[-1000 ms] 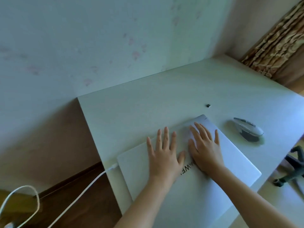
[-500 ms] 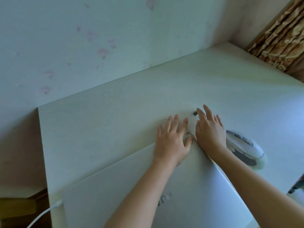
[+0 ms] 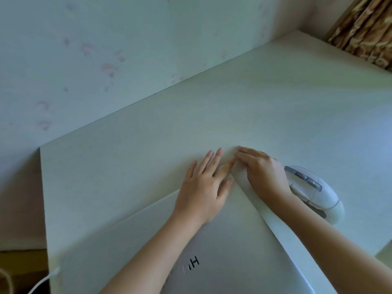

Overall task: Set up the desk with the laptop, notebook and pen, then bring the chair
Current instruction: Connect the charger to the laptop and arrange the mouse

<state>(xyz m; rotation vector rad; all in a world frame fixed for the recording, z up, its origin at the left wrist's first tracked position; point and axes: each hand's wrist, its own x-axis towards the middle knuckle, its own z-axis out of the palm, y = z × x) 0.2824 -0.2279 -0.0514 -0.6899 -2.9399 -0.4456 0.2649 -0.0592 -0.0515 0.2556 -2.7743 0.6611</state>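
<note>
A closed silver laptop (image 3: 222, 251) is seen lying flat on the pale desk (image 3: 148, 155), under both forearms, with its far corner reaching up between the two hands. The left hand (image 3: 203, 187) is laid palm down with fingers straight and slightly spread; its palm rests on the lid near that corner and its fingertips extend past the lid edge onto the desk surface. The right hand (image 3: 263, 170) is placed just beside it, on the other side of the corner, fingers extended and close together, flat against the desk at the laptop's right edge. Nothing is gripped by either hand. The index fingertips of the two hands are nearly touching. A white and grey mouse (image 3: 311, 192) is noted just to the right of the right wrist, touching or almost touching it; which cannot be told. A white cable (image 3: 45, 282) is seen at the laptop's near left corner, well to the left of the left forearm, dropping off the desk edge. A wall with faint pink marks (image 3: 108, 68) stands beyond the fingertips, and a patterned brown curtain (image 3: 364, 28) hangs far right of the right hand.
</note>
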